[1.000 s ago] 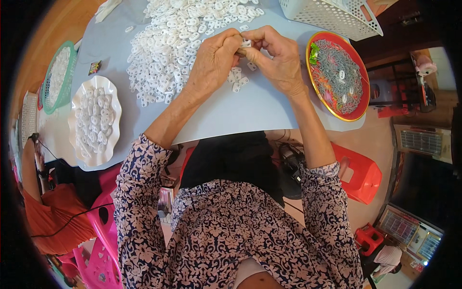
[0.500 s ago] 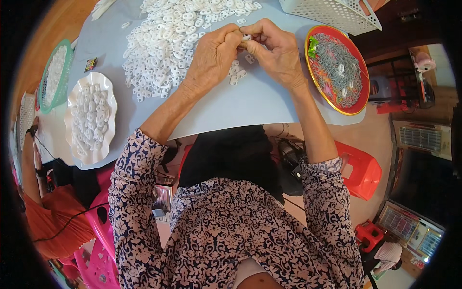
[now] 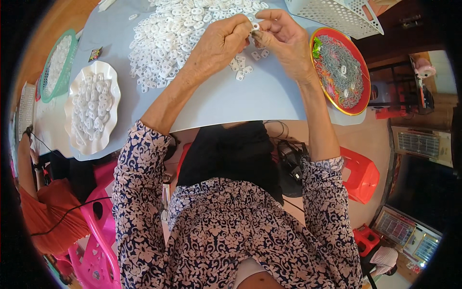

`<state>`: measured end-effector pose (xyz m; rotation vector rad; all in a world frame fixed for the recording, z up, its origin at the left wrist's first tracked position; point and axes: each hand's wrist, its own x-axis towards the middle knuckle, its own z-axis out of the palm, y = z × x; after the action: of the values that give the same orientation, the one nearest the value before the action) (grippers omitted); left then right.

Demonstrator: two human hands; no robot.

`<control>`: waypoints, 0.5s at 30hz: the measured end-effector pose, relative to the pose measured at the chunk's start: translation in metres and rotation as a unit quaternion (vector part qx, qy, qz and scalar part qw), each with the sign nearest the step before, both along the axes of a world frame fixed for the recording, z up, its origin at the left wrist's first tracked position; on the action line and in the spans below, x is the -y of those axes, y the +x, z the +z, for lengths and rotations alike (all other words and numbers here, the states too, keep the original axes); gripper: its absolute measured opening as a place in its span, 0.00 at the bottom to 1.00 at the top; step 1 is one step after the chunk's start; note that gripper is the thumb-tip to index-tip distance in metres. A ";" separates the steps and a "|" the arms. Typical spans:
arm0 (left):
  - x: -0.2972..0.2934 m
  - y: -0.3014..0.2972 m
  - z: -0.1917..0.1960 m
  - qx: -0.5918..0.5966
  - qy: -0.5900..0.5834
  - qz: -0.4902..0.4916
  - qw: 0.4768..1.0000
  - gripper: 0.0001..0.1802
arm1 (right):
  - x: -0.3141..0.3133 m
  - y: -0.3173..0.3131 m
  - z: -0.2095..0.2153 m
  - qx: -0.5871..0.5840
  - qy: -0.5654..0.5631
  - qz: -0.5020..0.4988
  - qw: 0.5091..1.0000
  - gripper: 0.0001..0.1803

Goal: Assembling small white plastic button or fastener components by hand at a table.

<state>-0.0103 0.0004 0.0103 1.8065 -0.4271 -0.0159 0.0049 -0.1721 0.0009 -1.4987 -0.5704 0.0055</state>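
Above grey table [image 3: 250, 96]: left hand [image 3: 219, 41], right hand [image 3: 284, 36] pinching small white ring [image 3: 255, 27] between fingertips.

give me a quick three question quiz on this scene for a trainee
1. True or false: both hands meet on one small white piece.
2. Which dish lies nearest the right hand? A) white scalloped plate B) red plate C) green basket
3. Where is the big pile of white pieces, relative to the hands?

Key:
1. True: left hand and right hand pinch the white piece between their fingertips.
2. B, the red plate.
3. The pile lies on the table, on the left hand's side.
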 end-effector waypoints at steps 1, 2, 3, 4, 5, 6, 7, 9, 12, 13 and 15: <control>0.000 0.001 -0.001 0.001 -0.001 0.000 1.000 0.16 | 0.001 0.000 0.001 -0.011 0.002 0.000 1.000 0.14; 0.000 0.002 -0.002 0.018 -0.002 -0.005 1.000 0.16 | 0.002 0.000 0.001 -0.010 0.001 -0.001 1.000 0.14; 0.000 0.004 -0.003 0.035 -0.004 -0.011 0.999 0.16 | 0.004 0.001 0.000 -0.013 -0.005 -0.002 1.000 0.14; -0.001 0.004 -0.005 0.034 -0.003 -0.009 0.999 0.16 | 0.003 0.001 -0.001 -0.016 -0.010 -0.002 1.000 0.14; -0.002 0.005 -0.006 0.051 0.009 -0.006 0.999 0.16 | 0.002 0.001 -0.001 -0.016 -0.010 -0.001 1.000 0.14; -0.003 0.005 -0.007 0.068 0.021 -0.003 0.997 0.15 | 0.001 0.000 -0.001 -0.010 -0.011 -0.007 1.000 0.13; -0.003 0.005 -0.006 0.068 0.021 -0.003 0.997 0.15 | 0.001 -0.001 -0.001 -0.003 -0.013 -0.015 1.000 0.13; -0.002 0.004 -0.003 0.049 0.024 -0.008 0.998 0.16 | 0.003 0.001 -0.002 0.000 -0.013 -0.013 1.000 0.13; -0.001 0.004 -0.005 0.035 -0.002 -0.006 0.999 0.16 | 0.003 0.000 0.000 0.008 -0.019 -0.014 1.000 0.14; -0.002 0.005 -0.006 0.036 -0.001 -0.006 0.999 0.16 | 0.002 -0.001 0.002 0.013 -0.026 -0.017 0.999 0.14; -0.004 0.007 -0.008 0.033 -0.018 -0.011 0.999 0.16 | -0.002 -0.003 0.003 0.012 -0.021 -0.019 1.000 0.14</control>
<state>-0.0029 0.0046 0.0018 1.7711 -0.4917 0.0347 0.0014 -0.1700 0.0044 -1.5524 -0.5638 -0.0308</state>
